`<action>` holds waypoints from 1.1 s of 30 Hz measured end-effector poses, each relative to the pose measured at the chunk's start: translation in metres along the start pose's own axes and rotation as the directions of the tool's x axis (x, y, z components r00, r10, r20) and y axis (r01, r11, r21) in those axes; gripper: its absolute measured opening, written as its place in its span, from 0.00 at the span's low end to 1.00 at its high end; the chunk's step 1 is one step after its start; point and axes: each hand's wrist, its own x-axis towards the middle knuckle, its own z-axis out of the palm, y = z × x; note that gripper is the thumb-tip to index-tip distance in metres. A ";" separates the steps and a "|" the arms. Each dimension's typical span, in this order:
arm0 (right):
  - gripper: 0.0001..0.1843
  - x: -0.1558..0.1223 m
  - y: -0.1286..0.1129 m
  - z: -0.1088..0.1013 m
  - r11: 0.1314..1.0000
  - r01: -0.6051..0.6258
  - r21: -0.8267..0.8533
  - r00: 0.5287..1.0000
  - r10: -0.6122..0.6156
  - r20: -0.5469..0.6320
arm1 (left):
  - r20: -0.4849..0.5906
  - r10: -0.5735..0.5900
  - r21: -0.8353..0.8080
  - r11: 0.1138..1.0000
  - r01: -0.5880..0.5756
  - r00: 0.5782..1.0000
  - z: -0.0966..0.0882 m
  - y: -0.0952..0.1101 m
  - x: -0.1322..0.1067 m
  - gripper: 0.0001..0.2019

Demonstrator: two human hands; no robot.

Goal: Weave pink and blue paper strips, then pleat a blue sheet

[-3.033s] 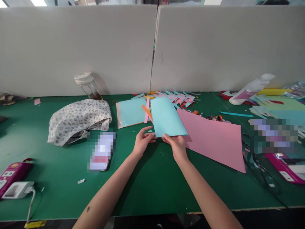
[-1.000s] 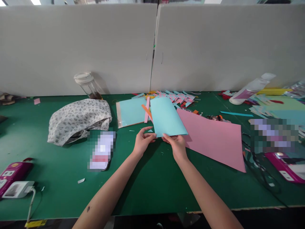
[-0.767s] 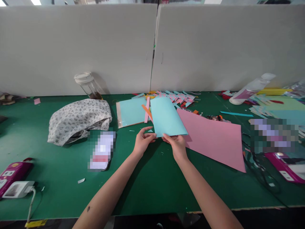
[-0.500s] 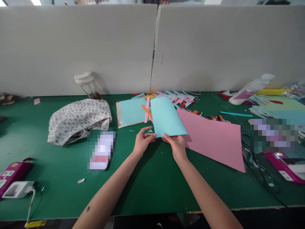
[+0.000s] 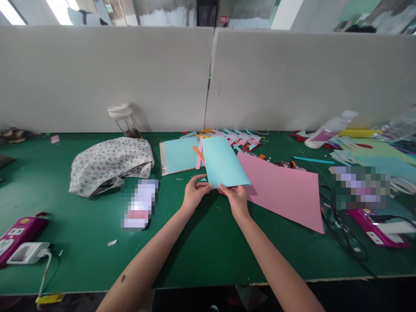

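Note:
Both hands grip the near edge of a light blue sheet of paper [image 5: 224, 161], which is tilted up off the table. My left hand [image 5: 195, 190] pinches its near left corner between thumb and fingers. Closed along the same edge, my right hand [image 5: 236, 198] has its thumb on top and fingers beneath. A large pink sheet [image 5: 286, 188] lies to the right, partly under the blue one. Beyond the left hand are an orange strip [image 5: 197, 153], a pink strip [image 5: 199, 161] and a pack of light blue paper [image 5: 180, 156].
Folded paper pieces [image 5: 242, 138] lie at the divider [image 5: 130, 69]. Leftward are a patterned cloth [image 5: 112, 164], a lidded jar [image 5: 125, 120], a phone [image 5: 141, 203] and a power strip [image 5: 24, 232]. Rightward are a bottle [image 5: 331, 130], black cables [image 5: 341, 229] and another power strip [image 5: 373, 232].
The view has tilted up and shifted slightly right. My right hand has moved a little left along the blue sheet's edge, closer to my left hand; both still hold it.

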 end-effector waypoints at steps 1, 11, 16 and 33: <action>0.26 0.000 0.001 0.000 1.000 0.002 0.005 1.000 -0.002 0.001 | -0.002 0.008 0.000 1.000 -0.008 1.000 0.000 -0.001 0.000 0.26; 0.17 -0.013 -0.018 -0.043 0.996 -0.026 0.083 0.999 0.030 -0.044 | 0.019 0.016 0.002 1.000 -0.016 1.000 -0.012 0.012 -0.043 0.20; 0.13 -0.049 -0.023 -0.072 0.989 -0.124 0.083 0.992 0.122 0.019 | 0.019 -0.041 0.016 0.999 0.041 0.999 -0.019 0.008 -0.082 0.21; 0.22 -0.131 -0.022 -0.084 0.951 0.180 -0.252 0.976 -0.205 -0.076 | 0.097 -0.224 0.228 0.953 0.198 0.970 -0.036 -0.013 -0.131 0.20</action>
